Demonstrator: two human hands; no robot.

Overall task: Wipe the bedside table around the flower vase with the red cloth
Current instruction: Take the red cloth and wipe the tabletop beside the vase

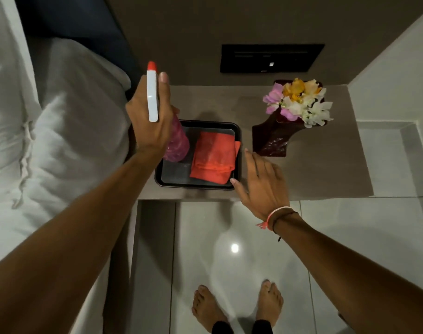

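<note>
Reaching stage: nothing is wiped yet, and the red cloth [214, 157] lies folded in the black tray [238, 143].
Left hand [150, 121]: closed round a pink spray bottle [175, 143], held above the tray's left end.
Right hand [261, 184]: open, fingers spread, empty, just beside the cloth's right edge.
Bedside table [326, 165]: bare top shows right of the tray.
Flower vase [275, 138]: stands near the tray, well apart from the bed [49, 116].
Risk: a wide sweep could likely tip the vase.
Obstacle: the tray covers part of the top.
</note>
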